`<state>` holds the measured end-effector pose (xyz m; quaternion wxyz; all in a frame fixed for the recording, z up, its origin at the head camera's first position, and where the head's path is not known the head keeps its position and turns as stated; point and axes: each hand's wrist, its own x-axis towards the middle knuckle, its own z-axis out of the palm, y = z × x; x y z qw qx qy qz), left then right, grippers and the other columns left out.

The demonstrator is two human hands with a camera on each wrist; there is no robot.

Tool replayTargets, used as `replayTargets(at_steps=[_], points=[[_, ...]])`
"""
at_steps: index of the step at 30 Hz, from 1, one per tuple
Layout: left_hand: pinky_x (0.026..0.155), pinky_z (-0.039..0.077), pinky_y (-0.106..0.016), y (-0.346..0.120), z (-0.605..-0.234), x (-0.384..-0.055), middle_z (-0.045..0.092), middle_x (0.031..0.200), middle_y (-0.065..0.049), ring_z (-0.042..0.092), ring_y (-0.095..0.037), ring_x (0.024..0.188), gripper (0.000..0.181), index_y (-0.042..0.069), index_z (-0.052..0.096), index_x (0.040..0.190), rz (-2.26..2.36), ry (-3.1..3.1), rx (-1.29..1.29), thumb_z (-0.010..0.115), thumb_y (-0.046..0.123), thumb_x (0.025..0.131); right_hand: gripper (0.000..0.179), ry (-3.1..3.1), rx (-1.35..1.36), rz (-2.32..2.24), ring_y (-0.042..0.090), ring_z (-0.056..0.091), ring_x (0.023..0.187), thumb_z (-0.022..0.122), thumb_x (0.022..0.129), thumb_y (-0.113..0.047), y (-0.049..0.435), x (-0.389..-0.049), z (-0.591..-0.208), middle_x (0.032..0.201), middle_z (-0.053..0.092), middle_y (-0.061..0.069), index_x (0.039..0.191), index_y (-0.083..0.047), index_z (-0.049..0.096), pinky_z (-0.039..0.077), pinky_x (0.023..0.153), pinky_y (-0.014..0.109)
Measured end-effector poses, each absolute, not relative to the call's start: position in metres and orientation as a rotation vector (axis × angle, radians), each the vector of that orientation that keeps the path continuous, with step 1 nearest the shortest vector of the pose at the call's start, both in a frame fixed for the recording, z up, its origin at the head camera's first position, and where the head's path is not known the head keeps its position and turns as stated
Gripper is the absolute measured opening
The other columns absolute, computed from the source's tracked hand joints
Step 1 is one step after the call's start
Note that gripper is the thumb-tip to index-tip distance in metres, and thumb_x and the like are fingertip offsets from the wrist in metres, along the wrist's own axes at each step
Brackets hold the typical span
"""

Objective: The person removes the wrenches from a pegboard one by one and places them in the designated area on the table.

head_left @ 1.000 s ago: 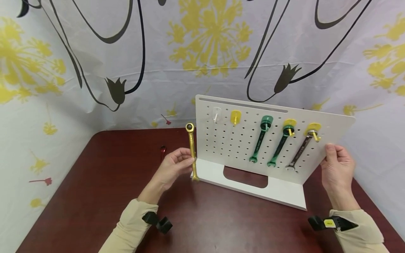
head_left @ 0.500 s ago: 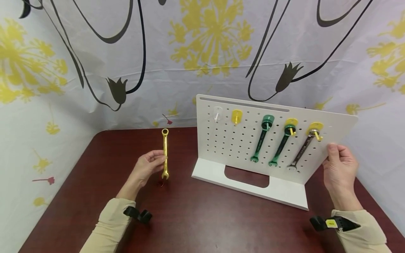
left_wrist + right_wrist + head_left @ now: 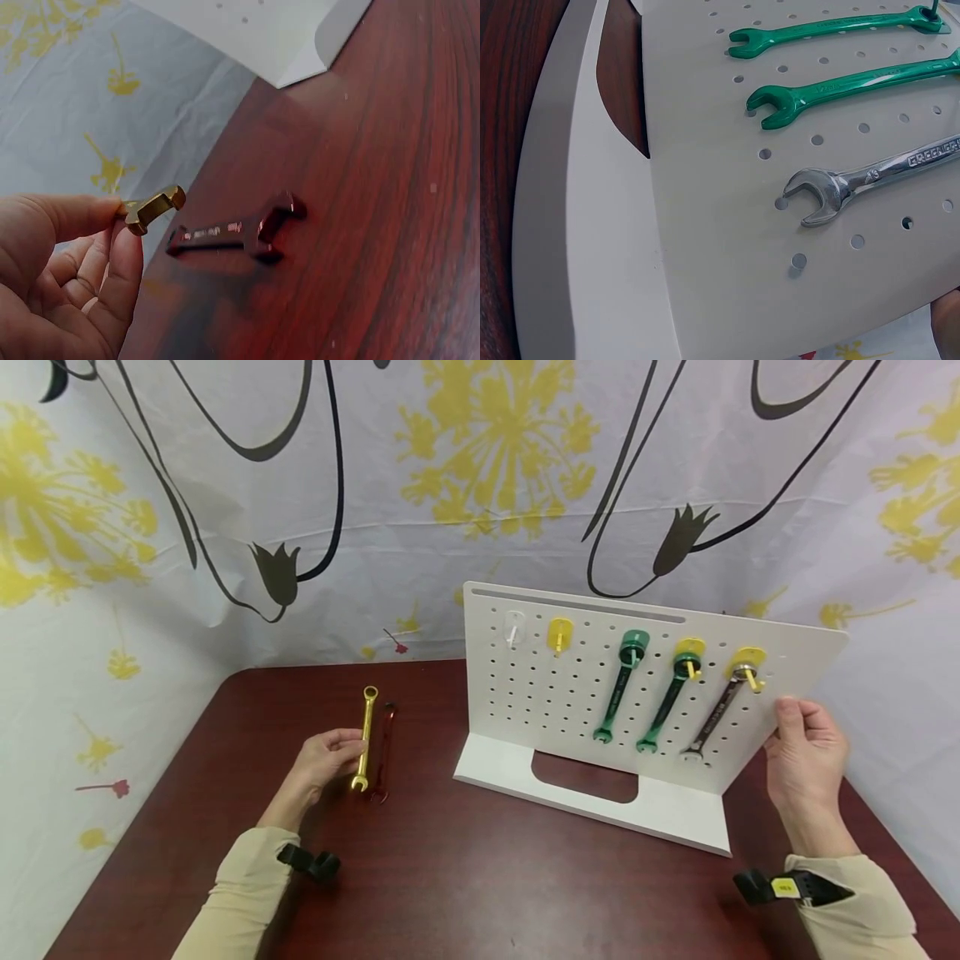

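Observation:
My left hand [image 3: 327, 760] pinches a gold combination wrench [image 3: 366, 735] between thumb and fingers, ring end up and open end down. In the left wrist view the gold wrench's open end [image 3: 156, 208] points toward the camera. Just right of it a red wrench [image 3: 385, 752] lies on the dark table. At the other side, my right hand [image 3: 807, 768] grips the right edge of a white pegboard [image 3: 540, 693], thumb on the front. From its hooks hang two green wrenches [image 3: 617, 697] and, nearest that hand, a silver wrench [image 3: 870, 180].
Toward the pegboard's left are a clear hook [image 3: 513, 628] and a yellow hook [image 3: 559, 635], both bare. The board's white base [image 3: 495, 767] stands on the reddish-brown table [image 3: 480, 885]. A patterned cloth [image 3: 360, 593] hangs behind the table.
My left hand has carried the gold wrench leftward from the pegboard's left edge, past the red wrench, and lowered it slightly. My right hand stays on the board.

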<state>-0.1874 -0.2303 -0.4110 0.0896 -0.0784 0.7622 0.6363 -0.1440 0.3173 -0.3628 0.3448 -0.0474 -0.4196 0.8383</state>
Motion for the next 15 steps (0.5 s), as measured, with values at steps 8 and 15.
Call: replayTargets(at_steps=[8,15], points=[[0.062,0.053,-0.016,-0.238,-0.419,-0.191,0.067,0.082,0.007,0.061,0.002,0.067,0.039,-0.011,0.052,0.122,1.797,2.313,-0.313,0.062,0.01,0.09,0.014,-1.119,-0.168,2.169,0.017,0.064,0.079,0.067,0.083,-0.002,0.318,-0.143,-0.363,0.085,0.066,0.012,0.086,0.01,0.062,0.053,0.062,0.022],[0.062,0.054,-0.019,-0.24,-0.426,-0.195,0.066,0.084,0.001,0.059,-0.002,0.068,0.033,-0.009,0.057,0.116,1.644,2.432,-0.356,0.061,0.011,0.09,0.013,-1.099,-0.134,2.175,0.017,0.065,0.078,0.066,0.083,-0.001,0.318,-0.143,-0.363,0.084,0.067,0.012,0.086,0.011,0.062,0.054,0.063,0.023]])
